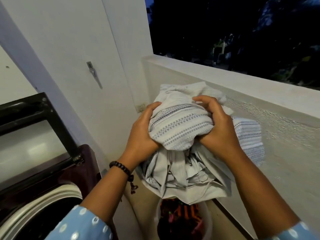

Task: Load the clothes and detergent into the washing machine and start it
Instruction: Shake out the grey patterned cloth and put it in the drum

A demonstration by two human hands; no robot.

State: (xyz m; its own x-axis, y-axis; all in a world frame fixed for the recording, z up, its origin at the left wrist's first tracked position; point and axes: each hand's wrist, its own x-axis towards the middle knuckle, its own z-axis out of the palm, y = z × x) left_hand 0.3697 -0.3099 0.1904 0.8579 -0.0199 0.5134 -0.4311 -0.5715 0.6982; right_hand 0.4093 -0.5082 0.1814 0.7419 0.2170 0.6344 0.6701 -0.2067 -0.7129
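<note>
I count two hands, left hand (141, 134) and right hand (216, 125), at centre frame. One grey patterned cloth bundle (174, 132) between them. One washing machine (43, 187) lower left, one white bucket (183, 220) of dark clothes bottom centre, one beaded bracelet (121, 168).

Washing machine (43, 196), lower left, drum opening upward, lid (34, 129) raised behind the opening. Bucket (184, 220) on the floor just right of the machine, clothes inside it. Bundled cloth (178, 134) above the bucket, right of the machine, between left hand (140, 132) and right hand (216, 129). Parapet wall (259, 94) right of the machine, behind bundle and bucket. Wall latch (94, 73) above the lid.
</note>
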